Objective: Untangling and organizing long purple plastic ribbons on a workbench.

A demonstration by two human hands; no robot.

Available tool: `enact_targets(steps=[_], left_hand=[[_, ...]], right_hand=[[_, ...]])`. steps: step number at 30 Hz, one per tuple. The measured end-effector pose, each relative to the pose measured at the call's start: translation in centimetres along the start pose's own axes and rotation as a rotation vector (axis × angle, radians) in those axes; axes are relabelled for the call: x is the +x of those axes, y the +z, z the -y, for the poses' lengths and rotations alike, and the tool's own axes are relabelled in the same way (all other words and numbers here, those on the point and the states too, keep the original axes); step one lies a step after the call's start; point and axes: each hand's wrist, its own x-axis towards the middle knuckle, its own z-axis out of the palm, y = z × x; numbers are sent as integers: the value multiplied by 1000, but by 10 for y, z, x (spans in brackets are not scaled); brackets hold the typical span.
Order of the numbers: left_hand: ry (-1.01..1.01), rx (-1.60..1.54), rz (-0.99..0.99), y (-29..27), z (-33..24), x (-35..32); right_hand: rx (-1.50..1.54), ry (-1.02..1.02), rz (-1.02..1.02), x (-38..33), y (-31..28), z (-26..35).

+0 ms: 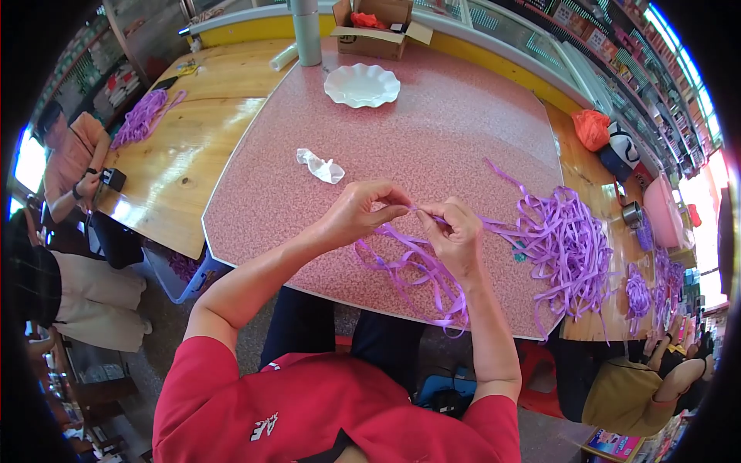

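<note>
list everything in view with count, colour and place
ribbon strands: several, purple, at the hands
ribbon pile: one, purple, tabletop right
ribbon heaps: several, purple, side tables
tabletop: one, pink, centre
crumpled scrap: one, white, left of hands
scalloped plate: one, white, far tabletop
cardboard box: one, brown, far edge
post: one, pale green, left of box
wooden tables: two, tan, either side
bag: one, red, far right
crate: one, blue, lower left
shelf goods: uncountable, mixed, right rim
other people: at least three, mixed clothing, left and right
left hand: one, bare, pinching strands
right hand: one, bare, pinching strands
shirt: one, red, bottom

Left hand [365,210], right hand [455,235] on purple ribbon [414,207]
</note>
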Motion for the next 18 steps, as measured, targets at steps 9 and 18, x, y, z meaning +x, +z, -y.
enact_targets(steps=[9,18], left_hand=[[49,112,42,-4,-20,-16],[215,174,-69,0,-37,-41]], right_hand=[[297,430,152,-16,-5,19],[457,617,277,-12,-3,61]])
